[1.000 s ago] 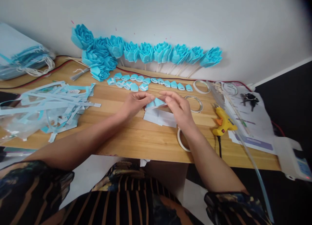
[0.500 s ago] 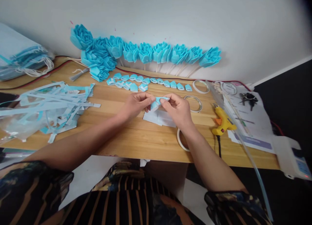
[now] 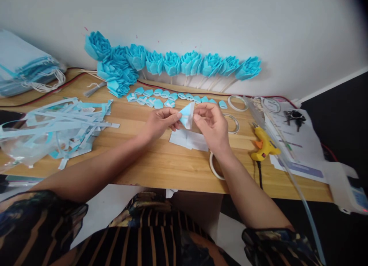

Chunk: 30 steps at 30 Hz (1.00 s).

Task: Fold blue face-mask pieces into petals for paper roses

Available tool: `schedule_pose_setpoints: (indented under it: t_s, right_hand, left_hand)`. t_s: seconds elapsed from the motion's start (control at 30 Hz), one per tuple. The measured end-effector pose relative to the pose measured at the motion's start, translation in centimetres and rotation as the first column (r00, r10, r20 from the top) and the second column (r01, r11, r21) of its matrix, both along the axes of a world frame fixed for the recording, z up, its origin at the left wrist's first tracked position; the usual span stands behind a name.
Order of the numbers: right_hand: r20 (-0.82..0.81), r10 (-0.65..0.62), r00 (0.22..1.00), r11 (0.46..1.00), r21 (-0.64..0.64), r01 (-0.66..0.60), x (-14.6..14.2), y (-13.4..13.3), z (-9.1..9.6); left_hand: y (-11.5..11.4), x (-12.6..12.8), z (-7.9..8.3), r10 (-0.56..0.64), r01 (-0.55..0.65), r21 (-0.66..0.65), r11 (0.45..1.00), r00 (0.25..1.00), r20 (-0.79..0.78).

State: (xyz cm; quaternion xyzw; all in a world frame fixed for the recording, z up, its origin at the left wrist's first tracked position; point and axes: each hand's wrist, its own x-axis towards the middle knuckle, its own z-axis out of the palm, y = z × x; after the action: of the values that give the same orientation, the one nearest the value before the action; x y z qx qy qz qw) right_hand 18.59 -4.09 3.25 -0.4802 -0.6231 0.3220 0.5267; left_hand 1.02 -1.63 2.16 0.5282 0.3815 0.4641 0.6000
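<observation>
My left hand [image 3: 163,122] pinches a small folded blue piece [image 3: 184,117] of thin sheet material between thumb and fingers. The piece is pointed at the top, with a pale strip along its right edge. Just right of that edge is my right hand [image 3: 212,124], its fingers loosely curled and thumb apart from the fingertips, with a narrow gap to the piece. Below both hands, pale flat sheets [image 3: 188,140] lie on the wooden table [image 3: 161,166]. Behind them, several folded blue petals [image 3: 158,103] lie in two rows.
Blue flowers [image 3: 191,62] on sticks lean along the wall. Cut strips [image 3: 71,122] are heaped at left near bagged material [image 3: 28,66]. On the right are tape rolls [image 3: 238,103], a yellow glue gun [image 3: 263,145], keys [image 3: 294,118], papers [image 3: 304,143] and a white device [image 3: 345,185].
The right fingers have come off the blue piece and moved slightly right. The piece has turned in the left hand, and its pale strip edge now stands upright.
</observation>
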Motion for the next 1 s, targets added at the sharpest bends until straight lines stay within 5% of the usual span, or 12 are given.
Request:
schedule_pose_setpoints:
  t_s: [0.3,1.0]
  right_hand:
    - [0.21,0.024,0.977,0.999,0.03,-0.031,-0.3,-0.2,-0.3]
    - [0.161,-0.077,0.984,0.997,0.015,0.076,-0.3,-0.2,0.0]
  left_hand:
    - [0.0,-0.1,-0.3,0.009,-0.009,0.003,1.0,0.998,0.057]
    - [-0.2,-0.2,-0.2,-0.006,0.006,-0.005,1.0,0.999,-0.054]
